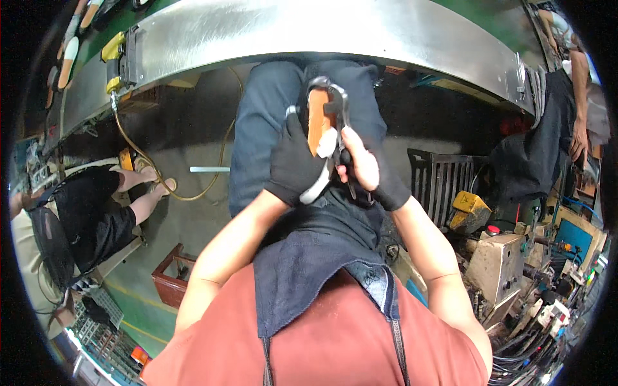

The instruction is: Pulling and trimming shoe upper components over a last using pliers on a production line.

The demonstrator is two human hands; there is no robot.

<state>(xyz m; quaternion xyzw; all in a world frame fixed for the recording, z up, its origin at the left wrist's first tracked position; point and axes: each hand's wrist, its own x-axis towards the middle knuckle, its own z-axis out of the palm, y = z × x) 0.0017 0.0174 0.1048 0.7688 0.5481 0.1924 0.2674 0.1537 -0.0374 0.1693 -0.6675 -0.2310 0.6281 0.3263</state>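
Observation:
Above my lap is a shoe-shaped piece (317, 119) with a tan sole face and a dark, shiny rim. My left hand (295, 157), in a black glove with bare fingertips, is wrapped along its left side. On the right, my right hand (364, 164), also gloved with bare fingers, closes round a dark curved piece (343, 106) that runs along the sole. Blur hides whether that piece belongs to the shoe or is a separate tool. A pale grey curved end (317, 188) sticks out near my left wrist.
A metal bench (309, 29) crosses in front of my knees. A yellow air tool (114, 61) with a hose hangs at its left. Several shoes (68, 61) stand far left. A person (77, 225) sits left; another person's arm (579, 109) shows right, above machinery (502, 264).

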